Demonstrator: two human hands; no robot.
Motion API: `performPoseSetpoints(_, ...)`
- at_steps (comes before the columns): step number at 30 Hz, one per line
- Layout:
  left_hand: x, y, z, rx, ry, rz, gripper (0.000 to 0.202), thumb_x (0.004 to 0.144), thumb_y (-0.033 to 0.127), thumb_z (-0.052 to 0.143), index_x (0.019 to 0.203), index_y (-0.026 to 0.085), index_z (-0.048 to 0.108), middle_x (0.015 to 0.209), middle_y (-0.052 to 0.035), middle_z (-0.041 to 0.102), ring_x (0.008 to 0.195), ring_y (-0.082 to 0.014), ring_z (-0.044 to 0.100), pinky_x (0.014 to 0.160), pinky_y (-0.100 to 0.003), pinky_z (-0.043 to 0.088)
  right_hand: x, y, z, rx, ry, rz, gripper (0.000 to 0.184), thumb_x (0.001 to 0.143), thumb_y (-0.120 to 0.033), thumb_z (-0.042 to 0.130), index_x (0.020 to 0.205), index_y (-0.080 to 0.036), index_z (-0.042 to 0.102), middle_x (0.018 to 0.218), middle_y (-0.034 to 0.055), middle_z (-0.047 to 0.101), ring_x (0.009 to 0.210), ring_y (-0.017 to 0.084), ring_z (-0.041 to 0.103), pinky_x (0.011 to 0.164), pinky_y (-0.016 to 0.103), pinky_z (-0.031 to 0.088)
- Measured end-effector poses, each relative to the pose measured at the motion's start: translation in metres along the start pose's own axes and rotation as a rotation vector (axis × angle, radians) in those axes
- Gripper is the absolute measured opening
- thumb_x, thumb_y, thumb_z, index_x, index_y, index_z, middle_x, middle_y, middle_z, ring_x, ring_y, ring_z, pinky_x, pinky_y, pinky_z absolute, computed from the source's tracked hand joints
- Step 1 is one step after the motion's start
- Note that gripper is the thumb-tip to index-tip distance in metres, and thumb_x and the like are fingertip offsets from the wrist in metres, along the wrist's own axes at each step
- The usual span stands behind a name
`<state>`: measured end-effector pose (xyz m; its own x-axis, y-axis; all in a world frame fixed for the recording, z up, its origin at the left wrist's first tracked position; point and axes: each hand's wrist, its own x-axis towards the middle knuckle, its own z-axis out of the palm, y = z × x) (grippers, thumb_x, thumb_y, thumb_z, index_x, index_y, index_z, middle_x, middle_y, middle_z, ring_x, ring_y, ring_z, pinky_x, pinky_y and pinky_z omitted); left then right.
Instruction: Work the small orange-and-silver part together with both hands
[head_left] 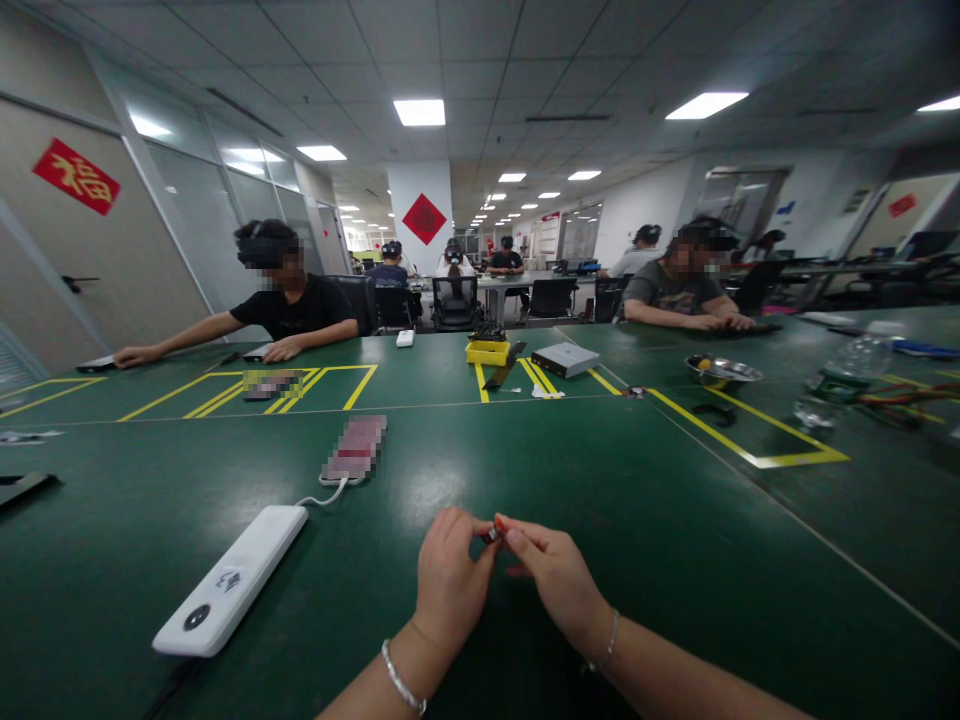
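My left hand (448,580) and my right hand (555,578) meet just above the green table (675,540), near its front edge. Both pinch a tiny orange and dark object (494,530) between thumb and fingertips. The object is too small to name. Each wrist wears a thin bracelet. A faint reddish spot lies on the table under my right hand.
A white power bank (232,580) lies at the front left, cabled to a blurred phone (356,450). Farther back stand a yellow tray (487,351), a grey box (565,359), a metal dish (723,371) and a plastic bottle (840,385). Several people sit at tables beyond.
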<state>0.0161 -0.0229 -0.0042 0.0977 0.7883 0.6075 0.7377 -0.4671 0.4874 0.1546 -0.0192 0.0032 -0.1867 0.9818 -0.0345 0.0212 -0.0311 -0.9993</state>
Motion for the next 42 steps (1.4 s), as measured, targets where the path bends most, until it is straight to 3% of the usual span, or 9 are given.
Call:
performPoseSetpoints(6,0.001,0.002,0.002,-0.021,0.006,0.009,0.005,0.075,0.021,0.054,0.071,0.019,0.054,0.068,-0.0007,0.054,0.068,-0.0154,0.051,0.062,-0.029,0.041,0.001,0.000,-0.003,-0.162,0.014,-0.059,0.040,0.075,-0.042,0.048,0.101,-0.015,0.062,0.094,0.0079,0.063,0.082,0.020,0.057,0.064,0.030,0.049)
performPoseSetpoints(12,0.002,0.001,0.000,-0.002,0.048,0.016,0.004,0.075,0.020,0.054,0.072,0.019,0.054,0.068,-0.0008,0.054,0.068,-0.0159,0.050,0.063,-0.029,0.040,-0.002,-0.001,0.004,-0.062,0.041,-0.026,0.045,0.073,-0.043,0.047,0.105,-0.014,0.059,0.105,0.0093,0.058,0.086,0.020,0.056,0.061,0.029,0.051)
performPoseSetpoints(17,0.001,0.002,0.000,0.020,0.052,0.033,0.005,0.076,0.021,0.053,0.072,0.019,0.055,0.067,-0.0010,0.054,0.067,-0.0162,0.050,0.062,-0.029,0.040,-0.003,-0.003,0.008,0.059,0.045,0.050,0.046,0.072,-0.042,0.048,0.106,-0.012,0.057,0.101,0.0106,0.059,0.089,0.022,0.056,0.058,0.028,0.050)
performPoseSetpoints(21,0.001,0.003,0.000,0.017,0.050,-0.001,0.005,0.075,0.022,0.053,0.072,0.018,0.055,0.067,-0.0008,0.053,0.067,-0.0159,0.051,0.063,-0.029,0.041,-0.003,-0.003,0.009,0.000,0.064,0.033,0.045,0.074,-0.041,0.045,0.105,-0.012,0.058,0.098,0.0101,0.060,0.086,0.021,0.057,0.057,0.027,0.050)
performPoseSetpoints(27,0.000,0.004,0.002,-0.032,0.042,-0.020,0.006,0.074,0.024,0.055,0.071,0.019,0.054,0.067,-0.0006,0.054,0.067,-0.0157,0.052,0.062,-0.029,0.042,-0.003,-0.008,0.007,-0.189,0.121,-0.051,0.033,0.074,-0.039,0.046,0.091,-0.016,0.063,0.083,0.0053,0.063,0.068,0.015,0.058,0.054,0.025,0.048)
performPoseSetpoints(33,-0.001,0.003,0.005,-0.036,0.015,-0.008,0.005,0.074,0.022,0.055,0.071,0.019,0.054,0.067,-0.0006,0.054,0.067,-0.0156,0.051,0.062,-0.030,0.041,0.000,-0.008,0.007,-0.040,0.097,0.037,0.025,0.069,-0.037,0.053,0.072,-0.014,0.059,0.068,0.0026,0.061,0.063,0.014,0.056,0.051,0.022,0.046)
performPoseSetpoints(39,0.001,0.004,0.003,-0.022,0.028,0.007,0.005,0.075,0.022,0.054,0.070,0.019,0.053,0.066,-0.0005,0.054,0.067,-0.0158,0.051,0.062,-0.030,0.041,-0.003,-0.006,0.006,-0.054,0.060,-0.033,0.034,0.073,-0.044,0.048,0.081,-0.015,0.063,0.077,0.0045,0.061,0.068,0.015,0.055,0.052,0.023,0.047)
performPoseSetpoints(42,0.002,0.004,0.002,-0.014,0.058,0.016,0.005,0.074,0.021,0.055,0.070,0.019,0.052,0.066,-0.0001,0.053,0.065,-0.0155,0.051,0.061,-0.030,0.042,-0.005,-0.007,0.007,0.043,0.038,0.000,0.033,0.070,-0.041,0.054,0.090,-0.016,0.062,0.088,0.0060,0.060,0.075,0.016,0.056,0.055,0.025,0.047)
